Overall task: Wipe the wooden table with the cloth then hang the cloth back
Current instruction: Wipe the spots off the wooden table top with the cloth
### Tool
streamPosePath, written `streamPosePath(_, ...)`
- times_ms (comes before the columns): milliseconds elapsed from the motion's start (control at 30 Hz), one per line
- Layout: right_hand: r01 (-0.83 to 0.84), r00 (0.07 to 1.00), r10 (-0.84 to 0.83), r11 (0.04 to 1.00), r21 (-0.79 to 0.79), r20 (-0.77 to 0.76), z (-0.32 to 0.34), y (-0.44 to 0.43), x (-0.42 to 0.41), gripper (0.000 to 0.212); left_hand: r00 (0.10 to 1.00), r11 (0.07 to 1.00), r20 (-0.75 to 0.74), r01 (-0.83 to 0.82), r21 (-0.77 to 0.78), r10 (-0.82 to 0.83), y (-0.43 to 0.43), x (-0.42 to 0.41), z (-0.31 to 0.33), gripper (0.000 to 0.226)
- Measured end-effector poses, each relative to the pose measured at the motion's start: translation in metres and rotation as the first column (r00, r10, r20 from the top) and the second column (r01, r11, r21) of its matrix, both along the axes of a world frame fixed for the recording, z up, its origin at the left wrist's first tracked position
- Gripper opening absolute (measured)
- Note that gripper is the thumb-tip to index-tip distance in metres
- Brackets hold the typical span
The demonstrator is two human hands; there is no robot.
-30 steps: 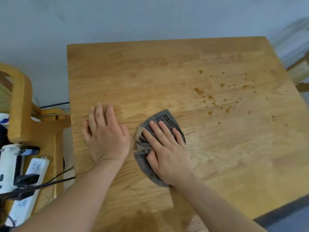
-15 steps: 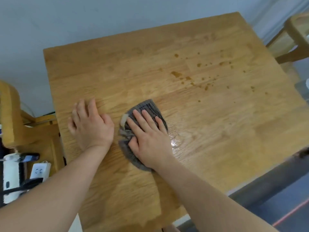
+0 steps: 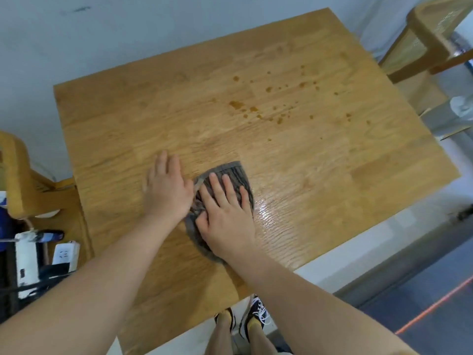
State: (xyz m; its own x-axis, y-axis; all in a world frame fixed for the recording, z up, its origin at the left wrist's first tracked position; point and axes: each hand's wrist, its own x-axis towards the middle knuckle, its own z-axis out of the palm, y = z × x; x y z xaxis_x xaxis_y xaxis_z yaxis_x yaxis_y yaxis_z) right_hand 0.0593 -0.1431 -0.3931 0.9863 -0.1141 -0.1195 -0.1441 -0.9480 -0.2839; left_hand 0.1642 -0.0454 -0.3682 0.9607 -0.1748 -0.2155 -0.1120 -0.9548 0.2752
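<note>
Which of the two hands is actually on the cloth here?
The right hand, fingers straight and pressed flat on the grey cloth. The left hand lies flat on the bare wooden table just beside the cloth.

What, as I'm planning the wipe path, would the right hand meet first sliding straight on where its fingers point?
Bare table first, then probably the brown drops; the right hand presses the cloth flat, pointing roughly at them.

Here's the count, folks!
One wooden table (image 3: 332,162), one grey cloth (image 3: 236,172), left hand (image 3: 167,193) and right hand (image 3: 225,213) makes two, two wooden chairs (image 3: 430,26), two power strips (image 3: 27,260), two shoes (image 3: 256,312) down below.
</note>
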Motion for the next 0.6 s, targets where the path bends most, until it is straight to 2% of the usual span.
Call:
streamPosePath(67, -0.104, 0.995, 0.104, 0.995, -0.012, 0.010, 0.000, -0.031, -0.015, 0.052, 0.997, 0.997, 0.005, 0.077, -0.013, -0.077, -0.020, -0.024, -0.002, 0.054)
streamPosePath(133, -0.052, 0.998, 0.053, 0.997, -0.051, 0.015, -0.001, -0.085, -0.037, 0.055, 0.998, 0.998, 0.007, 0.056, 0.004, -0.056, -0.030, -0.033, -0.005, 0.057)
streamPosePath(233, 0.313, 0.949, -0.314, 0.944, -0.105, 0.009, 0.001, -0.187, -0.070, 0.059, 0.995, 0.994, 0.010, 0.093, 0.064, -0.094, -0.036, -0.036, -0.013, 0.059)
streamPosePath(333, 0.633, 0.766, -0.641, 0.766, -0.109, -0.054, 0.006, -0.240, -0.079, 0.063, 0.987, 0.986, 0.064, 0.143, 0.086, -0.149, -0.041, -0.045, -0.021, 0.059)
streamPosePath(400, 0.733, 0.672, -0.740, 0.671, -0.117, -0.036, 0.004, -0.223, -0.068, 0.065, 0.986, 0.989, 0.104, 0.124, 0.078, -0.132, -0.043, -0.047, -0.023, 0.058)
streamPosePath(433, 0.716, 0.690, -0.723, 0.688, -0.117, -0.024, 0.004, -0.201, -0.062, 0.065, 0.986, 0.990, 0.114, 0.116, 0.076, -0.124, -0.044, -0.048, -0.023, 0.058)
streamPosePath(467, 0.652, 0.755, -0.656, 0.751, -0.107, -0.004, 0.002, -0.171, -0.057, 0.064, 0.985, 0.990, 0.121, 0.114, 0.081, -0.123, -0.044, -0.048, -0.022, 0.058)
streamPosePath(533, 0.411, 0.912, -0.410, 0.909, -0.067, 0.029, -0.002, -0.102, -0.052, 0.057, 0.982, 0.989, 0.136, 0.116, 0.093, -0.128, -0.045, -0.049, -0.021, 0.058)
streamPosePath(600, 0.161, 0.986, -0.161, 0.987, -0.015, 0.037, 0.000, -0.051, -0.050, 0.053, 0.983, 0.987, 0.129, 0.118, 0.113, -0.132, -0.045, -0.051, -0.020, 0.057)
